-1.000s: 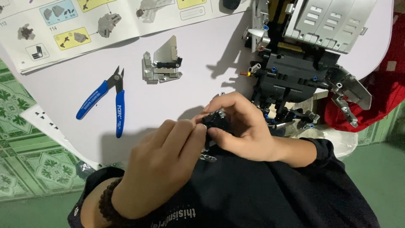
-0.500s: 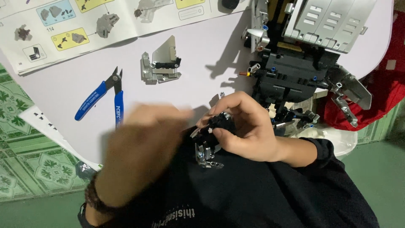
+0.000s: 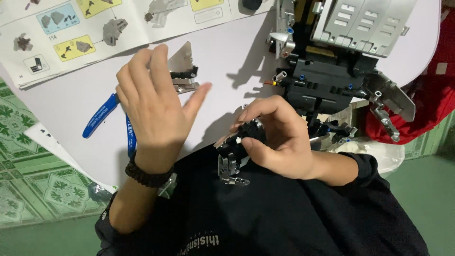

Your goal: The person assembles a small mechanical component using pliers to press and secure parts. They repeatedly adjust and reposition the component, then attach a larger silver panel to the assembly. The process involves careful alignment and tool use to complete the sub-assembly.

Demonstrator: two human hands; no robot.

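Observation:
My right hand (image 3: 277,137) grips a small black and grey brick sub-assembly (image 3: 233,159) close to my chest, above my dark shirt. My left hand (image 3: 154,97) hovers open over the white table, fingers spread, holding nothing. It partly covers a small grey and black wedge-shaped assembly (image 3: 184,71) and the blue-handled cutters (image 3: 102,118) lying on the table. A dark braided band circles my left wrist.
A large grey and black brick model (image 3: 341,52) stands at the table's far right. An open instruction booklet (image 3: 71,38) lies at the far left. Red cloth (image 3: 426,109) sits right of the table, a clear plastic bag (image 3: 374,151) by my right forearm, green patterned floor at left.
My left hand has let go of the sub-assembly and moved up and away over the table, opening its fingers. My right hand still holds the piece in place.

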